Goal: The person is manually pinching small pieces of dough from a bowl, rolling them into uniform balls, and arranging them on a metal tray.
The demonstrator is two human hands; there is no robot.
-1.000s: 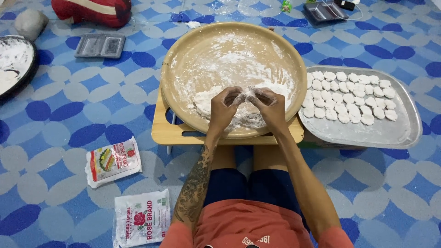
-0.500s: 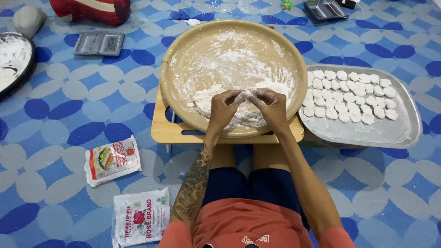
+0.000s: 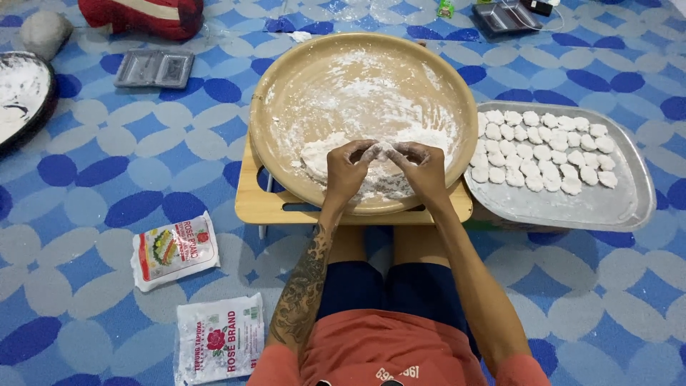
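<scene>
My left hand (image 3: 348, 168) and my right hand (image 3: 421, 166) meet over the near side of a big round tan tray (image 3: 286, 93) dusted with white flour. Together their fingertips pinch a small white dough piece (image 3: 381, 149). A mound of white dough (image 3: 318, 154) lies on the tray just under and to the left of my hands. The tray rests on a low wooden stand (image 3: 250, 204). To the right, a silver metal tray (image 3: 614, 204) holds several rows of small white dough pieces (image 3: 543, 146).
Two flour packets (image 3: 174, 250) (image 3: 220, 339) lie on the blue patterned mat at my left. A floury dark pan (image 3: 21, 96) sits at the far left, a small grey tray (image 3: 155, 68) behind it, a red bundle (image 3: 143, 16) at the top.
My hands have stayed over the near part of the tan tray, only working the small dough piece between the fingers.
</scene>
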